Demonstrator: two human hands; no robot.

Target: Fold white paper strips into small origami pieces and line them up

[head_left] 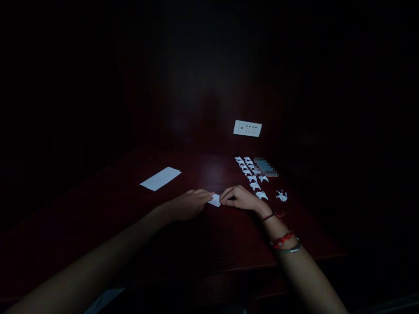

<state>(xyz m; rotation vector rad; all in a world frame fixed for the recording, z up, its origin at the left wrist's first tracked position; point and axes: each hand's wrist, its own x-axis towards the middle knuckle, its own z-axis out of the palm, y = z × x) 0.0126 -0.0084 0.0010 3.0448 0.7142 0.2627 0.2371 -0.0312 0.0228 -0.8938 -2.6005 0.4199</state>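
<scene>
A small folded piece of white paper [214,200] lies on the dark red table between my two hands. My left hand [191,204] reaches in from the left and presses its fingers on the paper's left part; a ring shows on one finger. On the paper's right edge, my right hand [240,198] pinches with thumb and fingertips. Several folded white paper pieces [252,179] stand in rows beyond my right hand. Off to the left lies a flat stack of white paper sheets [161,179].
A crumpled cluster of white paper scraps [282,196] lies right of the rows. Behind it is a pixelated flat blue-grey object [266,167]. A white socket panel [248,128] sits on the back wall. The table's [229,248] front edge crosses below; the surroundings are very dark.
</scene>
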